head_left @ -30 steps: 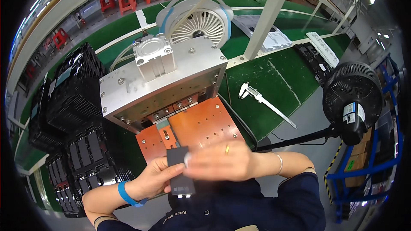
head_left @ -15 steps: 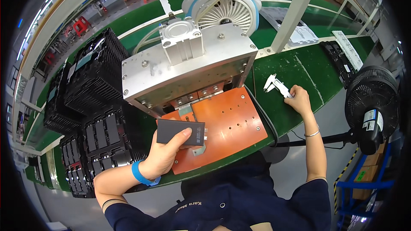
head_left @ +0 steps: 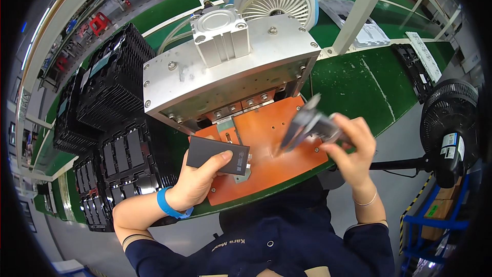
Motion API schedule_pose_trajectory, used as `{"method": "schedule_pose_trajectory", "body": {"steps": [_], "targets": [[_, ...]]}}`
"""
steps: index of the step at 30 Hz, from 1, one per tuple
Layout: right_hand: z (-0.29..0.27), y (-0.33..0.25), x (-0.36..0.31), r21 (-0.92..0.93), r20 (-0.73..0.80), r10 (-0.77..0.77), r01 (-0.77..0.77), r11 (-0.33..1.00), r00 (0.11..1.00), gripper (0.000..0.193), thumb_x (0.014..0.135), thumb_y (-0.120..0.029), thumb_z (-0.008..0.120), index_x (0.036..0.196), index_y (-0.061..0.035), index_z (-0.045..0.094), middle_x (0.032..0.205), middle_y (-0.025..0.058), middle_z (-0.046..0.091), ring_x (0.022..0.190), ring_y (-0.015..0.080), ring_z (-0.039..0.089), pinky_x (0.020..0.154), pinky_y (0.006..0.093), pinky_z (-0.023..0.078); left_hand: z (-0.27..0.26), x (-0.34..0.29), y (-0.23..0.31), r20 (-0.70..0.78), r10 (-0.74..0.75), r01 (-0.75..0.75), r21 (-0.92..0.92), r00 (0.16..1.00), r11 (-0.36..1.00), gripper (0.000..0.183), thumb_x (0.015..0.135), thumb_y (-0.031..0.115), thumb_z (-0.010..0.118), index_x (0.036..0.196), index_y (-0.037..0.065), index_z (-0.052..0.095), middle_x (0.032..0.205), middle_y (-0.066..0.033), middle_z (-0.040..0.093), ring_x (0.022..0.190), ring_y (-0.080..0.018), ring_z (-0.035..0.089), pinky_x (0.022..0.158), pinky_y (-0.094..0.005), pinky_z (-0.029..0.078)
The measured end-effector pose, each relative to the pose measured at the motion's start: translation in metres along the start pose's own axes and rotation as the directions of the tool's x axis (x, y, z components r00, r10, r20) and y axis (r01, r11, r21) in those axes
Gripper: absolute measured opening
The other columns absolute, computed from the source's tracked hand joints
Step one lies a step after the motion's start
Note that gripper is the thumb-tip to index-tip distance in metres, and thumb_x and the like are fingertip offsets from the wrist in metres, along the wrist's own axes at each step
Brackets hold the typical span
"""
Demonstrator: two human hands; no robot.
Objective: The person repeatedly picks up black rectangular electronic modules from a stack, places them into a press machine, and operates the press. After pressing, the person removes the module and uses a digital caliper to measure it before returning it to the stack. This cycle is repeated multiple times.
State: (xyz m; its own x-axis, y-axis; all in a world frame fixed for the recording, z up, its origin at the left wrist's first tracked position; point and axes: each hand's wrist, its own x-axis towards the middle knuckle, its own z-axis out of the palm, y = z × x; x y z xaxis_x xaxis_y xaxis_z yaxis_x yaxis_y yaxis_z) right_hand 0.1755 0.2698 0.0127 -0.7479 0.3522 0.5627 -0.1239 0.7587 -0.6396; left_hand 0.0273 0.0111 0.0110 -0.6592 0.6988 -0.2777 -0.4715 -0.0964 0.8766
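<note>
A flat black battery pack (head_left: 215,155) with small metal tabs on its right end is gripped in my left hand (head_left: 201,182), thumb across its top. It hovers over the left part of an orange base plate (head_left: 259,174). My right hand (head_left: 353,149) holds a caliper (head_left: 310,125) by one end, its jaws pointing up and left above the right part of the plate. Motion blurs the caliper and the fingertips. Behind the plate stands a metal press fixture (head_left: 230,69) with a square cylinder (head_left: 221,36) on top.
Stacks of black trays (head_left: 115,82) stand at the left; a nearer tray (head_left: 123,156) holds flat black pieces. A white desk fan (head_left: 277,7) is behind the press, a black fan (head_left: 448,123) at right. A frame post (head_left: 359,13) rises from the green bench (head_left: 353,90).
My right hand has lifted the caliper off the green bench and brought it left, over the orange plate. My left hand still holds the battery in nearly the same place.
</note>
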Motion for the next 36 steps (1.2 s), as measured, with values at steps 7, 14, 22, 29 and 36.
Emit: {"method": "schedule_pose_trajectory", "body": {"steps": [7,14,22,29,36], "targets": [[0.029,-0.011,0.008,0.051,0.062,-0.141,0.138,0.989,0.988,0.053,0.064,-0.013,0.086,0.114,-0.0087,0.070,0.078,0.0048,0.062,0.059,0.0119,0.060,0.051,0.0241,0.048,-0.004,0.000,-0.003,0.006,0.013,-0.013,-0.009,1.000,1.000,0.019,0.088,0.009,0.063,0.103,-0.002,0.057,0.101,-0.0159,0.068,0.089,-0.0222,0.069,0.080,-0.0361,0.057],[0.031,-0.012,0.008,0.044,0.071,-0.162,0.159,0.986,0.984,0.051,0.065,-0.012,0.085,0.113,-0.0081,0.070,0.077,0.0046,0.061,0.059,0.0115,0.059,0.050,0.0234,0.049,-0.006,0.000,-0.005,0.008,0.003,-0.003,-0.009,1.000,1.000,0.022,0.087,0.009,0.065,0.104,-0.003,0.058,0.100,-0.0142,0.068,0.089,-0.0205,0.068,0.081,-0.0346,0.056],[0.034,-0.012,0.010,0.046,0.062,-0.181,0.179,0.983,0.981,0.050,0.065,-0.012,0.085,0.113,-0.0075,0.070,0.077,0.0042,0.061,0.058,0.0111,0.058,0.049,0.0234,0.049,-0.006,0.000,-0.006,-0.010,0.024,-0.024,0.024,1.000,0.999,0.018,0.087,0.009,0.065,0.099,0.000,0.055,0.100,-0.0138,0.067,0.089,-0.0197,0.068,0.081,-0.0329,0.055],[0.034,-0.010,0.010,0.045,0.056,-0.189,0.187,0.981,0.980,0.051,0.065,-0.011,0.085,0.113,-0.0073,0.070,0.076,0.0044,0.061,0.058,0.0112,0.058,0.049,0.0234,0.048,-0.001,0.000,-0.001,0.000,0.015,-0.015,0.023,1.000,1.000,0.020,0.087,0.009,0.065,0.101,-0.002,0.055,0.097,-0.0149,0.068,0.089,-0.0213,0.069,0.083,-0.0341,0.055],[0.030,-0.013,0.007,0.049,0.037,-0.204,0.203,0.978,0.978,0.052,0.064,-0.014,0.086,0.113,-0.0080,0.071,0.074,0.0036,0.060,0.058,0.0118,0.057,0.049,0.0240,0.047,-0.006,-0.001,-0.005,0.015,0.034,-0.035,0.055,0.999,0.998,0.016,0.088,0.009,0.063,0.100,-0.001,0.058,0.095,-0.0120,0.069,0.087,-0.0184,0.068,0.080,-0.0318,0.054]]}}
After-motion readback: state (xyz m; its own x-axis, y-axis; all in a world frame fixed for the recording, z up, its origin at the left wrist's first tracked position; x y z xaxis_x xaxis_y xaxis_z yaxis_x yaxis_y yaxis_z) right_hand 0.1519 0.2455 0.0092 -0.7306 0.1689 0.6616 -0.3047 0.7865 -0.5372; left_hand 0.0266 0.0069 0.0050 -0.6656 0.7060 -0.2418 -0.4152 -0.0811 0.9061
